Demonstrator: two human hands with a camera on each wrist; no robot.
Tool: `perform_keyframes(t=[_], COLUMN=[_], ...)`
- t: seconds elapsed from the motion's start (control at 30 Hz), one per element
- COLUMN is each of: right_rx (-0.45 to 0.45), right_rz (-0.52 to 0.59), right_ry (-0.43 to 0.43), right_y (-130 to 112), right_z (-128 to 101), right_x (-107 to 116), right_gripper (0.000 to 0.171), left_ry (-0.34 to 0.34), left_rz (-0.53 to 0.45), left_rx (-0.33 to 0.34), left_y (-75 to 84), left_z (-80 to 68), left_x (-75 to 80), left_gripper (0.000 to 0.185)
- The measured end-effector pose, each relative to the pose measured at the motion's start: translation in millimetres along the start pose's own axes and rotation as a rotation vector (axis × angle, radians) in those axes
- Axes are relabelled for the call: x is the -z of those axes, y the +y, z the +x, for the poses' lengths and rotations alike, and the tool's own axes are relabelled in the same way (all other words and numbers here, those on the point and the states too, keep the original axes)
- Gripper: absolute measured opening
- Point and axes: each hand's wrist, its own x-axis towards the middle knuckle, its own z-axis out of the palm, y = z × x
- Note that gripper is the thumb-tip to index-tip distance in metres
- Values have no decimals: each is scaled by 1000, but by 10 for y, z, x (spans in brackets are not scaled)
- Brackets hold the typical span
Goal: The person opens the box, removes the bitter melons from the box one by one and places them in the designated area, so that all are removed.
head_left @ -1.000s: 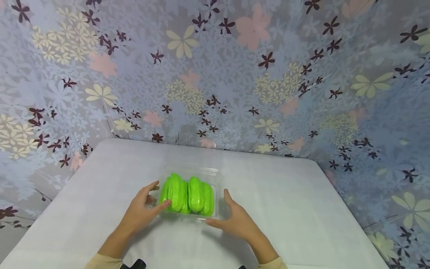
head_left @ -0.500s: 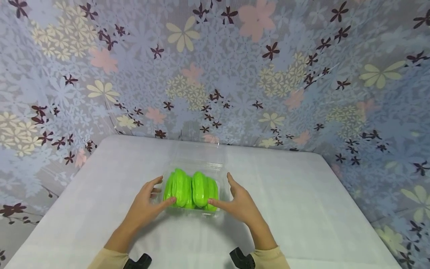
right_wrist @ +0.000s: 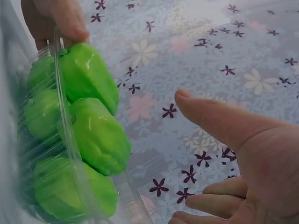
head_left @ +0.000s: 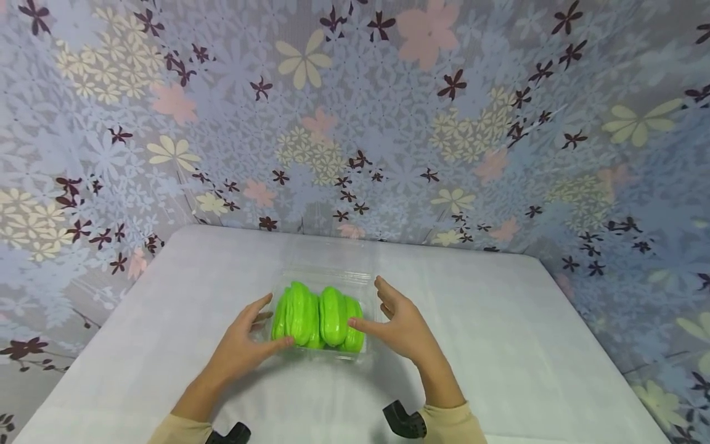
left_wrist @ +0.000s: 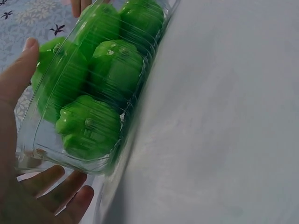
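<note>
A clear plastic box [head_left: 355,356] stands on the table, holding several glossy, bright green vegetables [head_left: 333,316]. They are long in the head view, with lobed, pepper-like ends in the left wrist view. My left hand [head_left: 241,345] grips the box's left end, thumb over the front rim and fingers outside the end wall. At the right end, my right hand [head_left: 400,324] is spread with its thumb pointing over the green vegetables. The right wrist view shows a gap between my right thumb [right_wrist: 219,119] and the box, and its fingers hold nothing.
The box's transparent lid [head_left: 327,253] lies open toward the back. A white cloth covers the table [head_left: 471,345]. Flower-patterned fabric [head_left: 355,123] rises behind the table and along its right side. Black wrist mounts [head_left: 403,419] sit at both sleeves.
My right hand has moved up and away from me along the box's right end, its thumb shifting from the front rim to over the vegetables. The left hand stays at its end. The view shifts slightly.
</note>
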Motion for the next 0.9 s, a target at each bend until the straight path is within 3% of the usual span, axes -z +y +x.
perform_keyframes(t=[0.47, 0.63, 0.9], right_rx=[12, 19, 35], right_rz=[117, 130, 98], right_ry=[0, -10, -13], right_y=[-47, -60, -53], right_z=[-4, 10, 35], right_x=[-79, -176, -310], right_gripper=[100, 95, 92], left_ry=[-57, -48, -86], left_rz=[-13, 21, -17], left_rx=[-35, -31, -2], left_y=[15, 3, -7], left_z=[-10, 0, -7], left_x=[1, -3, -17], left_gripper=[118, 121, 122])
